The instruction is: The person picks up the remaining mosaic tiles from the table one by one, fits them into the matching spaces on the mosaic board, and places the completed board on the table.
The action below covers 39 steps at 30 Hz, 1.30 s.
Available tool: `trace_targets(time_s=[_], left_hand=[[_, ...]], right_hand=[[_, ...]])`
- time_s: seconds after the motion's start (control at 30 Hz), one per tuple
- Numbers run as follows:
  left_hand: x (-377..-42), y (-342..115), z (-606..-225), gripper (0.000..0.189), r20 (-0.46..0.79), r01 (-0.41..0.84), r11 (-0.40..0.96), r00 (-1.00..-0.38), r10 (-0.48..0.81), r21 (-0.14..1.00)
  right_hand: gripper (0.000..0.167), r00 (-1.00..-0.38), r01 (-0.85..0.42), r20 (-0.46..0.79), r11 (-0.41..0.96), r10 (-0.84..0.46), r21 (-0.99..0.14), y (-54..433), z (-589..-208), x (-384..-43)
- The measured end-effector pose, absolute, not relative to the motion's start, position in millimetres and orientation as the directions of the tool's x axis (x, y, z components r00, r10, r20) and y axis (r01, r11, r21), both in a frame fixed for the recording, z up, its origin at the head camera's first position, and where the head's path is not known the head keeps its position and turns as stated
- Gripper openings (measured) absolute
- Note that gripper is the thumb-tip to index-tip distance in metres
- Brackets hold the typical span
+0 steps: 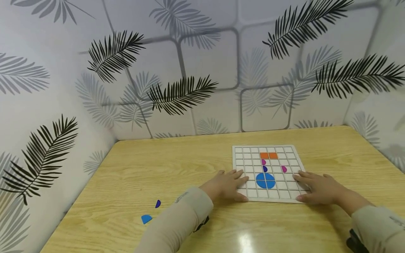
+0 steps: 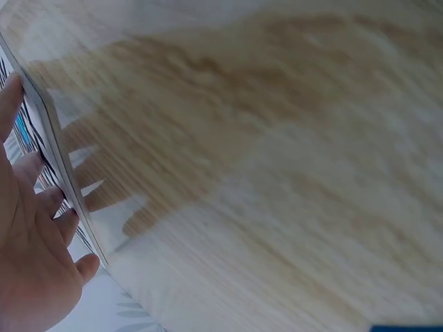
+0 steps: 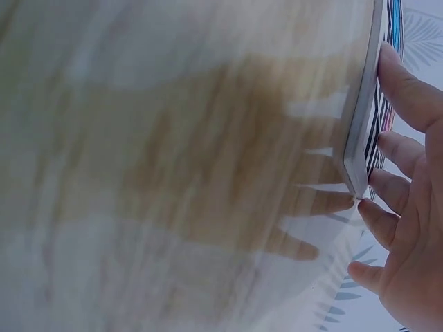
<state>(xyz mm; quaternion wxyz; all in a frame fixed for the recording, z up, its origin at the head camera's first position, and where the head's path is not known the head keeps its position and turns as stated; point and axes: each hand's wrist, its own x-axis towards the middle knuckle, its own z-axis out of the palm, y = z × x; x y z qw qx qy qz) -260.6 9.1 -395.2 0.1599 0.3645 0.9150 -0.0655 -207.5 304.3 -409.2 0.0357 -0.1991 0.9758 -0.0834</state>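
Note:
A white square-grid board lies flat on the wooden table. My left hand touches its left edge with spread fingers, the thumb by the near left corner. On the opposite side my right hand rests its fingertips against the right edge. Both wrist views show fingers along the board's rim, with no piece held. On the grid are two orange squares, two magenta rounded pieces, a dark blue rounded piece and a blue circle made of several quarter pieces.
Left of my left forearm, a dark blue rounded piece and a blue quarter-circle piece lie loose on the table. Behind the table stands a wall with a leaf pattern.

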Motion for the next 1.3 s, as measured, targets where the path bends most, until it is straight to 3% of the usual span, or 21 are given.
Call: trace_targets(time_s=[0.5,1.3], left_hand=[[-258.5,-8.4,-394.2,0.075,-0.342,0.645,0.756,-0.689,0.639,0.112],[-253.6,-58.4,-395.0,0.073,-0.364,0.622,0.766,-0.684,0.632,0.161]], right_hand=[[0.072,-0.907,-0.406,-0.034,0.895,-0.419,-0.185,288.7,-404.7,-206.7],[0.074,-0.889,-0.443,-0.031,0.875,-0.457,-0.196,247.8,-403.4,-212.6]])
